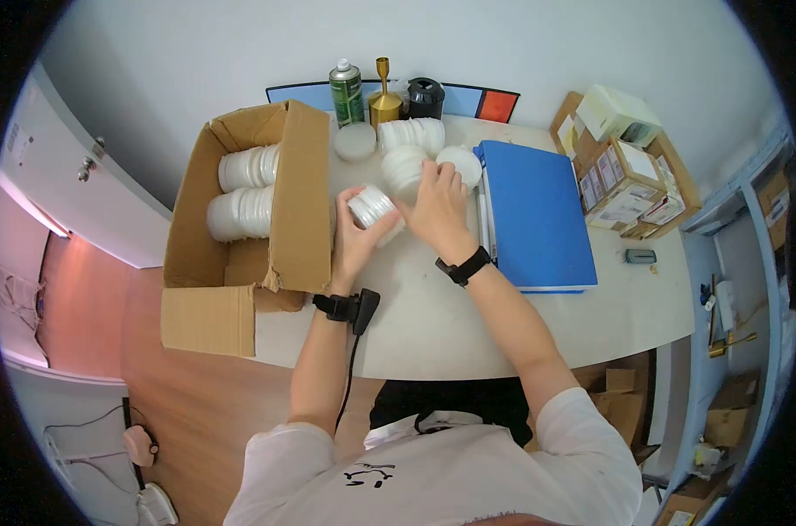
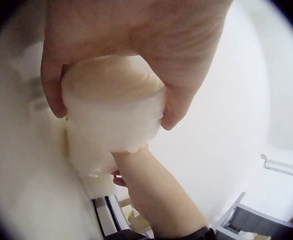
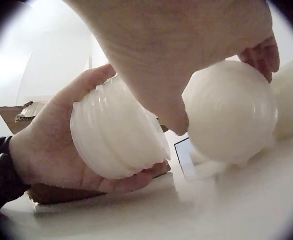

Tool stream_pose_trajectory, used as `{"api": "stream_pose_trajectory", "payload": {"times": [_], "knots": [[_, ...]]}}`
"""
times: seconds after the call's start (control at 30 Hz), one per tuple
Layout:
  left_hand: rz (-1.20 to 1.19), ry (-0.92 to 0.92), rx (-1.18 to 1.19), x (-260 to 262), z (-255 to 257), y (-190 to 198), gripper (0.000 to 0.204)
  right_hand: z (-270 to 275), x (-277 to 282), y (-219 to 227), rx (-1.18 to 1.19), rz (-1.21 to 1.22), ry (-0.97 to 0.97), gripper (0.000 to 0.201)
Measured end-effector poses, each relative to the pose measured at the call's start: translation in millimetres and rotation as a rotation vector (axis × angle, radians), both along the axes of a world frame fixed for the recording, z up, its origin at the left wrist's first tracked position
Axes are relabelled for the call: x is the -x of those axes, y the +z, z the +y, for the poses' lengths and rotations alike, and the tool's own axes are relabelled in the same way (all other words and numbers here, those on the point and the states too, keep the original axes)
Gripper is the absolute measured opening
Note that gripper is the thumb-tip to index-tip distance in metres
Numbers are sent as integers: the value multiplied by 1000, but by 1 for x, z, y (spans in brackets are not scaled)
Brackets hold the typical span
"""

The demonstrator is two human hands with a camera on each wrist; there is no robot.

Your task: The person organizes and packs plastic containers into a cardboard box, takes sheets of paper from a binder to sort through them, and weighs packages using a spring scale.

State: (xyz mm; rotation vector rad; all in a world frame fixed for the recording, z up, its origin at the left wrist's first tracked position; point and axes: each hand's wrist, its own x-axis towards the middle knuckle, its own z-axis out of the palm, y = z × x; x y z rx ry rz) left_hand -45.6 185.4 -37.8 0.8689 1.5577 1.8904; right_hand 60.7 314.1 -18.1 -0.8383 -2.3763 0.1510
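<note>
My left hand point(image 1: 356, 238) grips a short stack of translucent white round lids point(image 1: 371, 207), thumb on one side and fingers on the other; the right wrist view shows the held stack point(image 3: 117, 131) tilted above the table. My right hand point(image 1: 438, 209) is at a second white stack point(image 1: 404, 170), with thumb and fingers around its near end point(image 3: 230, 111) in the right wrist view. Behind it lies another row of lids point(image 1: 413, 134) on its side. Single round lids rest flat at the left point(image 1: 356, 141) and beside my right fingers point(image 1: 460, 165).
An open cardboard box point(image 1: 301, 202) with more white stacks point(image 1: 244, 213) stands at the left. A blue binder point(image 1: 538, 215) lies at the right. Behind are a green spray can point(image 1: 347, 95), a brass holder point(image 1: 385, 105) and a black container point(image 1: 425, 98). Small boxes point(image 1: 621, 184) fill the back right corner.
</note>
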Motion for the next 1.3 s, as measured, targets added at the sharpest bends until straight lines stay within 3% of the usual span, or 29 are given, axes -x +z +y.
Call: {"api": "stream_pose_trajectory", "payload": {"times": [0.17,0.3,0.37,0.57,0.7,0.8,0.87,0.9,0.97,1.13,1.23,1.3], "knots": [[-34,-55,-63,2,1,-5,76,3,-8,-2,64,62,0,73],[-136,-129,-13,6,-2,-5,75,14,-32,7,179,-3,91,75],[-148,-174,-11,2,-3,-5,75,28,-41,9,296,-76,242,77],[-140,-263,32,-5,-6,6,77,37,-57,42,493,-191,275,82],[-133,-289,49,-4,-7,4,78,32,-61,51,426,-121,228,86],[-124,-326,42,-2,-11,6,79,29,-64,58,426,-54,296,88],[-123,-357,31,-1,-13,7,80,28,-64,60,524,-12,650,88],[-119,-382,-12,1,-14,5,82,25,-63,62,526,-3,649,88],[-111,-409,-50,2,-14,1,83,18,-59,63,765,-46,878,89],[-364,-509,-316,8,-13,-8,77,5,-46,59,722,57,882,82],[-387,-601,-302,15,-15,-13,71,3,-42,54,617,113,832,76],[-400,-553,-333,9,-11,-15,67,4,-39,51,561,176,809,72]]}}
